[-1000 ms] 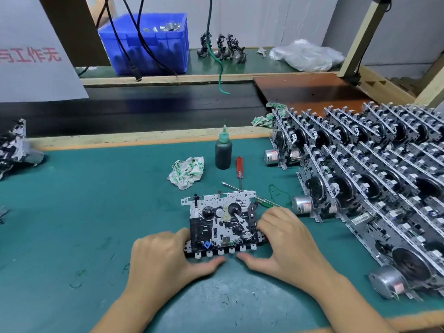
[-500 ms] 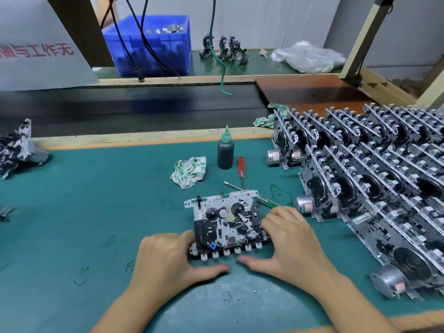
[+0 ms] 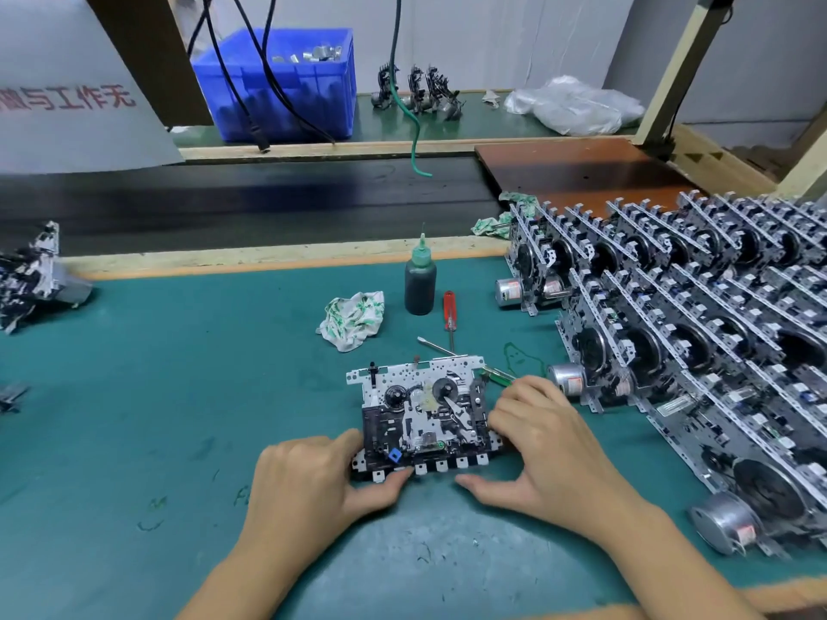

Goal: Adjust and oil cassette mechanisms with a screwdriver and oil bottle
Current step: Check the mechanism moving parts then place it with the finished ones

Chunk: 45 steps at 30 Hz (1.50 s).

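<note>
I have the cassette mechanism point(image 3: 425, 416) lying flat on the green tabletop point(image 3: 156, 396), just ahead of centre, with my left hand point(image 3: 309, 490) curled round its 8 o'clock corner, thumb under the row of white key tabs, and my right hand point(image 3: 550, 449) gripping the 3 o'clock edge, fingers over the frame; so each grip is holding the mechanism, neither a tool. My worry is the tools lying close behind it: a bare metal pick point(image 3: 436, 346) and the red screwdriver point(image 3: 449, 311) sit at 12 o'clock, and a green-handled tool point(image 3: 499, 375) lies just beside my right fingers, so sliding the mechanism forward could push them around. Reaching past for the oil bottle point(image 3: 420, 285), which stands upright at 12 o'clock and looks dark and nearly full under its green nozzle, I could tip it onto the crumpled rag point(image 3: 353, 319) at 11 o'clock. A sweep to 3 o'clock could topple the racked mechanisms point(image 3: 671, 351) standing on edge. Far off at 11 o'clock, a blue crate point(image 3: 286, 87) holds small metal parts.
</note>
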Each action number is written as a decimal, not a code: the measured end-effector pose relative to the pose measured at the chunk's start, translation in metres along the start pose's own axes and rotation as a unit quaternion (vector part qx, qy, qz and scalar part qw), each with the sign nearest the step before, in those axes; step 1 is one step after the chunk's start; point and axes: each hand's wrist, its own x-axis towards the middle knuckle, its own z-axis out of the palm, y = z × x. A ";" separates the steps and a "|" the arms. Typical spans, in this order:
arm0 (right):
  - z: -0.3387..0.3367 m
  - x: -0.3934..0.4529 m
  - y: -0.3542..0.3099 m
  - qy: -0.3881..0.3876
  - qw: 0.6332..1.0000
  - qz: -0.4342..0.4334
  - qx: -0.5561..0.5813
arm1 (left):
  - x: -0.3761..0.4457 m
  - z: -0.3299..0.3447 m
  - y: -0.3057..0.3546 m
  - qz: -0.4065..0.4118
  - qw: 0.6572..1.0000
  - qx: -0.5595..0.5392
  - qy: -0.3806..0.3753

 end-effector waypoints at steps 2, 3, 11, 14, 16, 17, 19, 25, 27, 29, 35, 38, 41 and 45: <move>-0.001 -0.001 0.000 -0.009 1.000 -0.004 0.018 | 0.000 0.000 -0.002 0.000 1.000 -0.015 0.006; -0.001 -0.002 0.000 -0.008 1.000 -0.006 0.019 | 0.001 -0.001 -0.003 0.004 1.000 -0.023 0.003; 0.004 -0.002 -0.005 0.031 0.999 0.015 0.008 | 0.003 -0.001 0.008 -0.051 0.999 -0.011 -0.002; 0.004 -0.002 -0.006 0.021 0.999 0.011 0.033 | 0.004 0.000 0.007 -0.064 0.998 -0.004 -0.004; 0.004 -0.002 -0.008 0.029 0.999 0.015 0.018 | 0.005 -0.001 0.003 -0.048 0.999 -0.019 -0.008; 0.005 -0.002 -0.010 0.033 0.999 0.019 0.010 | 0.006 -0.002 0.002 -0.041 0.999 -0.027 -0.013; 0.005 -0.002 -0.010 0.033 0.999 0.025 0.013 | 0.006 -0.004 0.001 -0.034 0.998 -0.038 -0.030; 0.001 -0.002 -0.010 0.032 0.997 0.063 -0.017 | 0.000 -0.003 0.004 0.028 0.997 -0.028 -0.072; 0.002 -0.001 -0.012 0.036 0.997 0.068 -0.028 | 0.001 -0.004 0.004 0.010 0.997 -0.035 -0.075; 0.003 -0.002 -0.014 0.041 0.996 0.070 -0.043 | 0.001 -0.004 0.005 -0.001 0.996 -0.035 -0.082; 0.003 -0.002 -0.012 0.039 0.998 0.052 -0.019 | 0.002 -0.005 0.004 -0.029 0.995 -0.048 -0.084; 0.000 -0.002 -0.007 0.036 0.999 0.012 -0.011 | 0.001 -0.005 0.003 -0.053 0.992 -0.064 -0.095; -0.005 0.000 -0.010 0.012 1.000 0.018 0.000 | 0.001 -0.008 0.001 -0.058 0.990 -0.096 -0.091; -0.013 0.003 -0.015 -0.033 0.954 0.149 0.259 | 0.003 -0.016 -0.004 -0.090 0.964 -0.245 -0.051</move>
